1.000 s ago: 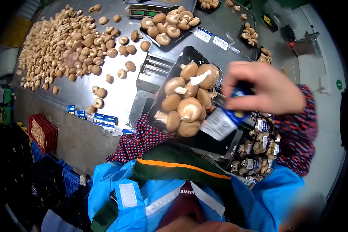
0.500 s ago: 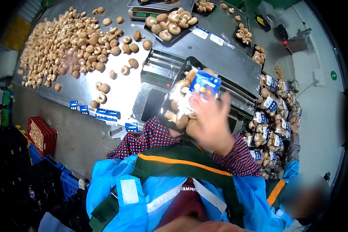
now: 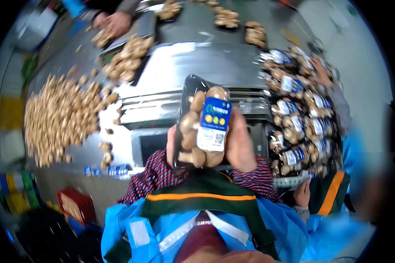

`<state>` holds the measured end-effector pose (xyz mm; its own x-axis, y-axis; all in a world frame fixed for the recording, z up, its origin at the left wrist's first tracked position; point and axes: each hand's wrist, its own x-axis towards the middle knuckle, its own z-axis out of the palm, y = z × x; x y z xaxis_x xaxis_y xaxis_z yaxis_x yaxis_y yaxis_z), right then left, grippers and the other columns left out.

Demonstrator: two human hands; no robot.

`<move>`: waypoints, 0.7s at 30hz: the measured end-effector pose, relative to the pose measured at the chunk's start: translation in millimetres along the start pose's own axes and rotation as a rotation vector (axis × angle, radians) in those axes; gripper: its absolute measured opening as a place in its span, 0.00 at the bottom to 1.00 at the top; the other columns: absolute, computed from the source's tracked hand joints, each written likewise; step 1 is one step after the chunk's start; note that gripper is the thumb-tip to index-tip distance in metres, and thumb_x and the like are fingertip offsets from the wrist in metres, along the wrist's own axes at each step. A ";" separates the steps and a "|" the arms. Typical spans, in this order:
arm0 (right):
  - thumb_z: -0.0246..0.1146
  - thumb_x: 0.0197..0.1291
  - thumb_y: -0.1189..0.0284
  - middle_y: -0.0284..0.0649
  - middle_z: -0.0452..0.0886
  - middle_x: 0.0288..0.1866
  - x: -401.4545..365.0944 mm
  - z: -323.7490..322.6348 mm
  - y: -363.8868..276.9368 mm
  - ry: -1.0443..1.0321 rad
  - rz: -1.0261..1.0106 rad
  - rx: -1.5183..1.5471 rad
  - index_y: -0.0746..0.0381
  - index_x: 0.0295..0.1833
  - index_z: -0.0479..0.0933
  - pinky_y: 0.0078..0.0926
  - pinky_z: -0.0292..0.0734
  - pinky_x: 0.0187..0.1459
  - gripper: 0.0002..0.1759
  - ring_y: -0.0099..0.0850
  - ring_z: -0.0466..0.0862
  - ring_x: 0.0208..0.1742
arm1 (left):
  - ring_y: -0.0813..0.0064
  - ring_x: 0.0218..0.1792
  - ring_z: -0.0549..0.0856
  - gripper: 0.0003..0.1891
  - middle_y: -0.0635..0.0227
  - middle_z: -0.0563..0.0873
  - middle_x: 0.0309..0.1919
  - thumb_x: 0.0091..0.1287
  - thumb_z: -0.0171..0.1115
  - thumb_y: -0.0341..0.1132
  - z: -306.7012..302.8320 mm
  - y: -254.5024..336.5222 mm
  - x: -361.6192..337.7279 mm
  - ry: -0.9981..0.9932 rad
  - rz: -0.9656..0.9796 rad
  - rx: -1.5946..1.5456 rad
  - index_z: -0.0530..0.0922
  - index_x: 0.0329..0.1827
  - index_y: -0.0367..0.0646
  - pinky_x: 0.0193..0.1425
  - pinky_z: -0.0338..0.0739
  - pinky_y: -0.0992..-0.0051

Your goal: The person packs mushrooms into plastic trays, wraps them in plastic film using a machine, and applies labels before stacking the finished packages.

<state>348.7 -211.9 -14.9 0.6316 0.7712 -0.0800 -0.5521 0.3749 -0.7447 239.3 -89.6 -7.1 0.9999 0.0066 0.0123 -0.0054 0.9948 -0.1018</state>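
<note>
A black tray of mushrooms (image 3: 191,125) under clear film is held upright in front of my chest. A blue and white label (image 3: 214,124) lies over its right part. My left hand (image 3: 171,147) grips the tray's left edge, mostly hidden behind it. Against the right edge presses my right hand (image 3: 240,144), somewhat blurred, its fingers partly behind the pack. Behind the tray is the wrapping machine (image 3: 153,109) with its metal rollers.
A large mushroom pile (image 3: 61,118) covers the table's left. Labelled packs (image 3: 294,125) are stacked at the right, where a co-worker's hands (image 3: 321,72) reach in. Another person's hands (image 3: 118,24) touch mushrooms at the back left. Blue labels (image 3: 107,170) lie along the front edge.
The view has turned toward the right. The pack has gone from tilted to nearly upright, and my right hand has moved from over the label to the pack's right edge.
</note>
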 end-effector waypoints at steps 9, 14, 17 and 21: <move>0.52 0.65 0.61 0.33 0.75 0.45 -49.4 -147.7 -73.6 0.567 -0.262 0.260 0.54 0.59 0.64 0.30 0.76 0.45 0.19 0.28 0.78 0.45 | 0.51 0.56 0.74 0.30 0.50 0.75 0.54 0.53 0.67 0.34 49.7 184.1 88.4 0.461 0.618 2.954 0.68 0.60 0.35 0.60 0.69 0.64; 0.57 0.58 0.73 0.36 0.73 0.50 -107.9 -227.1 -123.2 1.035 -0.622 -0.190 0.61 0.63 0.59 0.26 0.74 0.49 0.27 0.28 0.77 0.48 | 0.54 0.66 0.65 0.42 0.44 0.65 0.64 0.60 0.59 0.57 -16.1 366.1 44.6 1.238 0.201 2.813 0.58 0.68 0.33 0.67 0.61 0.67; 0.58 0.57 0.75 0.36 0.73 0.52 -112.7 -241.9 -150.6 1.033 -0.743 -0.343 0.63 0.63 0.60 0.24 0.72 0.50 0.28 0.27 0.76 0.49 | 0.65 0.63 0.68 0.37 0.51 0.68 0.62 0.65 0.57 0.51 -37.2 390.7 32.8 1.038 0.144 2.300 0.59 0.68 0.34 0.65 0.62 0.73; 0.60 0.56 0.74 0.37 0.73 0.52 -69.9 -238.1 -193.4 0.973 -0.814 -0.410 0.63 0.63 0.61 0.25 0.71 0.52 0.29 0.28 0.76 0.52 | 0.65 0.62 0.70 0.32 0.52 0.70 0.61 0.66 0.57 0.48 -25.5 342.1 46.8 0.982 0.137 2.488 0.61 0.68 0.37 0.65 0.62 0.71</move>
<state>540.9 -460.9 -23.1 0.9247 -0.3406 0.1702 0.2597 0.2373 -0.9361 284.6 248.4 -66.7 0.7376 0.6622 -0.1324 0.6201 -0.5865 0.5211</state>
